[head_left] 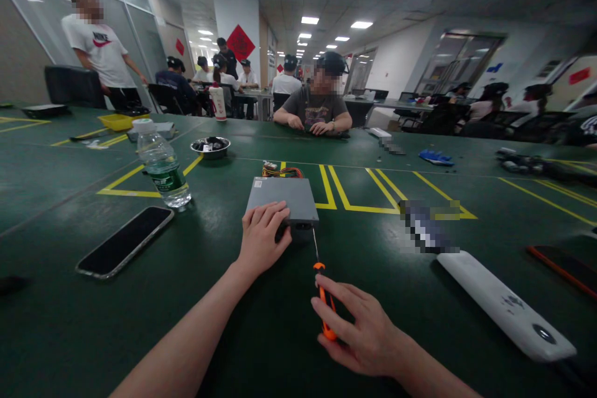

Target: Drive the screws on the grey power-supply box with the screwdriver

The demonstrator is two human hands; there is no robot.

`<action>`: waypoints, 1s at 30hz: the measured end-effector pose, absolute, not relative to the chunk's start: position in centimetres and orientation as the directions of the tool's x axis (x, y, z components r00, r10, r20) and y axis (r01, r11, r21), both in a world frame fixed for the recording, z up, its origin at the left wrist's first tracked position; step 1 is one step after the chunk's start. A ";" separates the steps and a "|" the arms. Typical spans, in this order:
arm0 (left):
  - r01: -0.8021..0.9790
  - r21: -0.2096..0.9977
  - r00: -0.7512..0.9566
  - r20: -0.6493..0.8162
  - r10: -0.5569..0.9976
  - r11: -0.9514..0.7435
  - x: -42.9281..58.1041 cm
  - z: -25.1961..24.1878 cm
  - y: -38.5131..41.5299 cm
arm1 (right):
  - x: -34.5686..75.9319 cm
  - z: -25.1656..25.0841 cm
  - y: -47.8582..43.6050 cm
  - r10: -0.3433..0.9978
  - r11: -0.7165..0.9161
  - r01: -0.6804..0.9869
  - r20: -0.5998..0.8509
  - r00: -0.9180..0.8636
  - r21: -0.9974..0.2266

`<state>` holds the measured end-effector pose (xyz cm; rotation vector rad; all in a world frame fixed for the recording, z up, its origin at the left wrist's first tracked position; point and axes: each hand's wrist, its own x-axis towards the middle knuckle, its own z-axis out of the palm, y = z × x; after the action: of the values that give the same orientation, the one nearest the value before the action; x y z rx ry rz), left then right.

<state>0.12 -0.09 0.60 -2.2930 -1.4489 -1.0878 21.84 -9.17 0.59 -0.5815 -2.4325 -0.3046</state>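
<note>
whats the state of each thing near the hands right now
grey box, lying flat, wires at far end
left hand, resting on the grey box's near corner
screwdriver, tip at the box's near face
right hand, gripping the screwdriver handle
water bottle, upright, cap on
phone, flat, screen dark
metal bowl, upright, small dark parts inside

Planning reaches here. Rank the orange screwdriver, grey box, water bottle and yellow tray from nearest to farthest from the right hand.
1. orange screwdriver, under the fingers of the right hand.
2. grey box, just ahead.
3. water bottle, ahead to the left.
4. yellow tray, far back left.
</note>
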 end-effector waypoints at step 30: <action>0.851 0.205 0.223 0.693 0.685 -0.484 0.3 0.6 -0.2 | 21.6 0.3 -9.1 0.336 0.890 0.455 0.632 -0.698 0.029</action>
<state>0.28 -0.17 0.57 -2.2759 -1.4584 -1.1091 21.58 -9.12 0.28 -0.5663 -2.4065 -0.2413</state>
